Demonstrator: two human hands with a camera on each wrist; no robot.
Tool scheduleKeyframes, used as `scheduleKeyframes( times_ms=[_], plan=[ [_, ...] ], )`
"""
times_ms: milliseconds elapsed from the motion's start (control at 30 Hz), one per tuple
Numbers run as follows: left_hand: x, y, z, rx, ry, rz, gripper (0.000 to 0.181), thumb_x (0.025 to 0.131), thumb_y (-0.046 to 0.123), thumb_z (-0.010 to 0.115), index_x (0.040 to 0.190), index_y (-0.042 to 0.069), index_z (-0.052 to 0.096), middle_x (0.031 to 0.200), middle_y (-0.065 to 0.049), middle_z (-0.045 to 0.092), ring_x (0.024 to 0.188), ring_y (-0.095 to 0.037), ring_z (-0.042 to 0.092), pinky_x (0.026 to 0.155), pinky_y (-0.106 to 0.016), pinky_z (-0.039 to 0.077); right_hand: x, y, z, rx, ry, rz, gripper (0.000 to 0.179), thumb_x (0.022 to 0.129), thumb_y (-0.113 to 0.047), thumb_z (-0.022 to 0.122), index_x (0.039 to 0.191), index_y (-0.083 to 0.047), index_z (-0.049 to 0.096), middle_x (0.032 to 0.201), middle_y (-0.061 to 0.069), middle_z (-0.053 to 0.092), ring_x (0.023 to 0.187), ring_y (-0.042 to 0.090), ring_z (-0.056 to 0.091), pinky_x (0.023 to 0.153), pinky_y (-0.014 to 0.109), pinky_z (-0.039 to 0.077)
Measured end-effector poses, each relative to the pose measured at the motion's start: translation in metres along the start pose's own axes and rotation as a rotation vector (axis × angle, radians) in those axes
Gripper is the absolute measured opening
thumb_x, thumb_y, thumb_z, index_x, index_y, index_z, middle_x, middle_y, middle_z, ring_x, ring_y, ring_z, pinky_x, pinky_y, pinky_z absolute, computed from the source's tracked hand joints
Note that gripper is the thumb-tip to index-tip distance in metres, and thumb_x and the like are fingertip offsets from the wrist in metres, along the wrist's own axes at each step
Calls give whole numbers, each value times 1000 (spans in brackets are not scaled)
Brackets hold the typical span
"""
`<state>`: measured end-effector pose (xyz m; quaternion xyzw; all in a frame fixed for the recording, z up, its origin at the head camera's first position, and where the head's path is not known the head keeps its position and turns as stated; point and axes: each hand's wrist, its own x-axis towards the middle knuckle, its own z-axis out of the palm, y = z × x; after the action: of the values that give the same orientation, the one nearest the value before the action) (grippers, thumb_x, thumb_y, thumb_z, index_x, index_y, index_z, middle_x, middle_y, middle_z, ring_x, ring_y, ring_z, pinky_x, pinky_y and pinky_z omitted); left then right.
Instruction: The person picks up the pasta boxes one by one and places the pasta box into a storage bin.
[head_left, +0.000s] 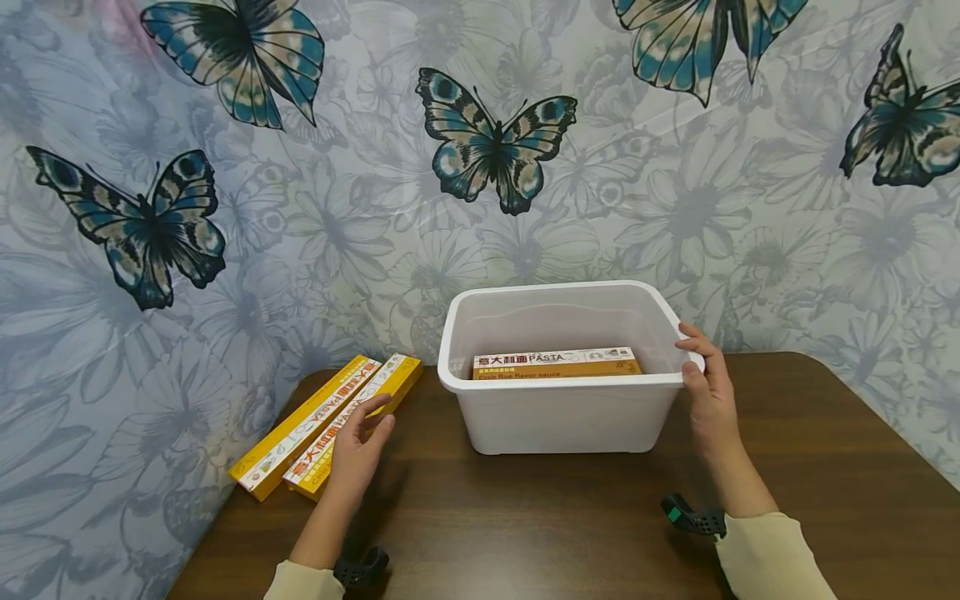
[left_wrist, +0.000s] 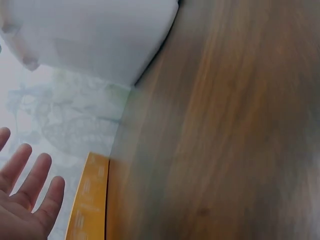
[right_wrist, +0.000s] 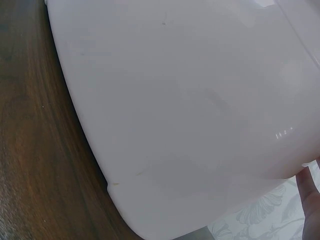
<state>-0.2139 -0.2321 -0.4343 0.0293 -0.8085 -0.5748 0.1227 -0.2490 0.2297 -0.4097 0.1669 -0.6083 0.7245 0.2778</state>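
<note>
My left hand [head_left: 356, 450] is over the nearer of two long yellow-and-white pasta boxes, its fingers overlapping that box [head_left: 400, 377] in the head view. In the left wrist view the fingers [left_wrist: 36, 181] are spread and nearly straight, beside a box's orange side [left_wrist: 92, 200]. The other pasta box [head_left: 300, 427] lies alongside, farther left. With my right hand [head_left: 711, 400] I grip the right rim of a white plastic bin [head_left: 570, 421], thumb on the near side. Inside the bin a pasta box [head_left: 555, 364] shows its printed top; its lower part is hidden by the front wall.
The bin and the loose boxes stand on a dark brown wooden table [head_left: 525, 525] with rounded corners. Behind it hangs a pale floral cloth [head_left: 360, 275] with blue butterflies. A black band [head_left: 693, 518] is on the right wrist, another [head_left: 362, 569] on the left.
</note>
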Motion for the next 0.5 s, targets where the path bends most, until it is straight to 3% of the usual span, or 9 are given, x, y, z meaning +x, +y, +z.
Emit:
scheduleKeyframes(
  times_ms=[133,367,500],
  plan=[
    [-2,-4,-9,42,27,12,45,99,29,63,140,15,54,145,0,54,124,-18,55,92,-10,43,-1,0,-1,-9,8,11,29,101,-10,45,128,2,50,154,2,42,146,20,29,111,25,29],
    [-8,-9,-23,129,130,39,44,97,22,65,139,12,54,145,-8,55,128,-28,52,103,-43,38,0,0,0,0,4,11,29,101,-11,45,127,0,51,154,2,42,147,20,28,113,29,26],
    [-12,-14,-31,162,198,44,46,96,22,67,138,10,55,144,-11,53,129,-30,49,107,-49,35,0,0,0,-2,4,14,29,101,-11,45,127,0,51,154,2,41,146,20,28,114,31,25]
  ],
)
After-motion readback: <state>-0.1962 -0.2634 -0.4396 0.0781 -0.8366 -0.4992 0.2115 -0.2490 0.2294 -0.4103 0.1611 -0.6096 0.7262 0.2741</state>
